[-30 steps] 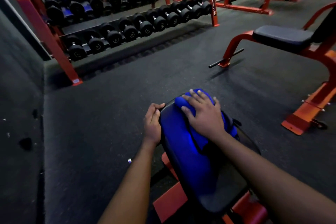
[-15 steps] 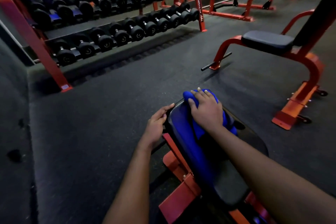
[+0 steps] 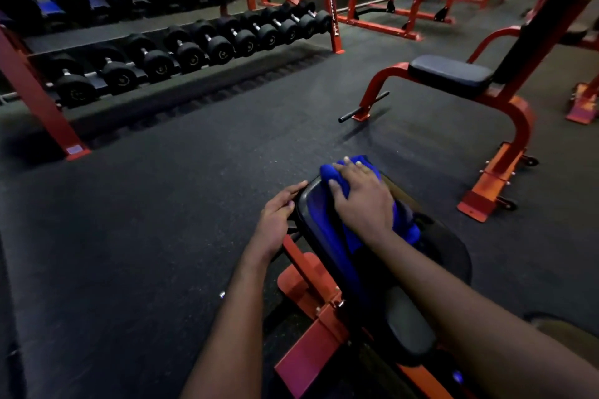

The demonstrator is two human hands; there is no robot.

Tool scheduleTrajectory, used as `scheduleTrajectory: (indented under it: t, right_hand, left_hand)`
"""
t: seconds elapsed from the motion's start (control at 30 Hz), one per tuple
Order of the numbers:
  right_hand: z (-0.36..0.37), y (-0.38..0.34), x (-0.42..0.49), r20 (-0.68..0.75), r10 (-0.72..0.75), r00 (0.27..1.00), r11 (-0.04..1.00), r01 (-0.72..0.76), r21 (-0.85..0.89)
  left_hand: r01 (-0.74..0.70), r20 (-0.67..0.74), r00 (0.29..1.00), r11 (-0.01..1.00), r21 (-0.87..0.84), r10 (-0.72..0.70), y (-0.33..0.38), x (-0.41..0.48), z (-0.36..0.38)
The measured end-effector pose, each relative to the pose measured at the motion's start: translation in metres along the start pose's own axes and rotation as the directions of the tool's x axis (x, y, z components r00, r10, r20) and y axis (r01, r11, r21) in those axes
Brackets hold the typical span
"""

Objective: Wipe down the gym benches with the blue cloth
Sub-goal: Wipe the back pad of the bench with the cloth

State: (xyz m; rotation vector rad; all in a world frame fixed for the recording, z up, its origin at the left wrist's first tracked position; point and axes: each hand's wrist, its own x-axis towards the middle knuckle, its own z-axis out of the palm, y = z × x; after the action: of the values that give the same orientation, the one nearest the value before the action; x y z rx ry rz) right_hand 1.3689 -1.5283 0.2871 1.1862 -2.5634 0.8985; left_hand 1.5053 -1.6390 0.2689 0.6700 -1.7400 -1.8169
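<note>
Mid-wipe, the right hand [image 3: 363,204] presses the cloth [image 3: 355,241] flat-fingered at the bench [image 3: 406,327] end, the left hand [image 3: 275,222] rests straight-fingered on its edge; next probably a stroke back.

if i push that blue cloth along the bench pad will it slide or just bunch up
Probably floppy: the blue cloth bulges into soft folds under the right hand, so it would likely bunch unless pressed flat. It looks light, and should glide fairly easily on the bench pad, whose surface shows a smooth sheen.
</note>
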Motion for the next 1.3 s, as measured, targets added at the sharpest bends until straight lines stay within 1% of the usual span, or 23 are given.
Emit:
scheduleTrajectory:
  t: [0.07,0.13,0.2,0.23,0.27,0.3,0.37,0.4,0.43,0.47,0.53,0.57,0.6,0.63,0.7,0.73,0.83,0.9,0.97,1.1,1.13,1.2,1.3]
  right_hand:
    - [-0.004,-0.007,-0.026,0.027,-0.172,0.985,0.985,0.173,-0.02]
    - [-0.013,0.002,-0.054,0.083,-0.318,0.945,0.948,0.317,0.028]
    - [-0.024,0.02,-0.066,0.141,-0.41,0.901,0.912,0.409,0.043]
    - [-0.028,0.028,-0.064,0.16,-0.422,0.893,0.906,0.423,0.025]
    - [-0.028,0.033,-0.058,0.166,-0.383,0.909,0.922,0.388,0.001]
    - [-0.026,0.033,-0.048,0.152,-0.299,0.942,0.952,0.305,-0.018]
    - [-0.018,0.02,-0.031,0.075,-0.059,0.995,0.998,0.059,-0.006]
    - [-0.015,0.009,-0.028,0.034,0.027,0.999,1.0,-0.027,-0.004]
    - [-0.011,0.004,-0.031,0.002,0.038,0.999,0.999,-0.038,-0.017]
    - [-0.009,0.004,-0.038,-0.006,-0.01,1.0,1.0,0.009,-0.028]
    - [-0.013,0.018,-0.049,0.041,-0.121,0.992,0.992,0.122,-0.028]
    - [-0.018,0.029,-0.047,0.061,-0.132,0.989,0.99,0.134,-0.029]
    - [-0.022,0.039,-0.04,0.07,-0.1,0.993,0.994,0.102,-0.035]
    - [-0.023,0.044,-0.031,0.068,-0.036,0.997,0.999,0.038,-0.037]
    - [-0.025,0.046,-0.011,0.087,0.08,0.993,0.996,-0.077,-0.04]
    - [-0.025,0.046,-0.006,0.093,0.102,0.99,0.994,-0.098,-0.047]
    - [-0.025,0.057,-0.01,0.055,0.124,0.991,0.992,-0.123,-0.029]
    - [-0.032,0.074,-0.022,0.002,0.21,0.978,0.977,-0.21,-0.017]
    - [-0.039,0.097,-0.04,-0.04,0.314,0.949,0.949,-0.314,-0.013]
    - [-0.047,0.125,-0.06,-0.098,0.459,0.883,0.887,-0.461,0.005]
    - [-0.045,0.121,-0.057,-0.107,0.473,0.875,0.88,-0.476,-0.005]
    - [-0.041,0.103,-0.043,-0.09,0.418,0.904,0.906,-0.422,-0.039]
    - [-0.033,0.08,-0.029,-0.014,0.218,0.976,0.975,-0.219,-0.034]
  left_hand:
    - [0.009,-0.004,1.0,1.0,-0.02,-0.009,0.005,0.0,0.001]
    - [-0.001,-0.006,1.0,1.0,-0.007,0.001,0.01,0.001,0.0]
    - [-0.007,-0.007,1.0,1.0,0.007,0.007,0.012,0.001,-0.001]
    - [0.001,-0.007,1.0,1.0,0.017,-0.001,0.014,0.0,0.0]
    - [0.014,-0.014,1.0,0.999,0.039,-0.013,0.016,0.0,0.001]
    - [0.023,-0.024,0.999,0.998,0.054,-0.021,0.017,0.0,0.001]
    - [0.036,-0.05,0.998,0.995,0.097,-0.031,0.017,0.004,0.002]
    - [0.033,-0.065,0.998,0.99,0.133,-0.025,0.017,0.007,0.003]
    - [0.02,-0.081,0.997,0.984,0.177,-0.005,0.016,0.011,0.005]
    - [0.002,-0.102,0.994,0.972,0.235,0.022,0.017,0.015,0.007]
    - [-0.01,-0.131,0.989,0.926,0.378,0.064,0.021,0.022,0.015]
    - [-0.008,-0.152,0.985,0.896,0.444,0.084,0.025,0.024,0.02]
    - [0.009,-0.164,0.983,0.868,0.496,0.084,0.031,0.026,0.025]
    - [0.034,-0.166,0.984,0.848,0.529,0.065,0.036,0.027,0.031]
    - [0.109,-0.165,0.986,0.812,0.573,-0.015,0.038,0.028,0.043]
    - [0.128,-0.171,0.985,0.793,0.596,-0.03,0.037,0.026,0.047]
    - [0.141,-0.244,0.97,0.775,0.616,0.018,0.029,0.021,0.055]
    - [0.134,-0.274,0.96,0.78,0.611,0.05,0.027,0.019,0.057]
    - [0.123,-0.29,0.954,0.784,0.608,0.075,0.026,0.018,0.059]
    - [0.127,-0.334,0.937,0.791,0.599,0.102,0.025,0.016,0.064]
    - [0.127,-0.342,0.934,0.796,0.591,0.104,0.026,0.015,0.065]
    - [0.124,-0.349,0.931,0.805,0.581,0.109,0.027,0.015,0.067]
    - [0.121,-0.354,0.928,0.807,0.579,0.115,0.029,0.015,0.069]
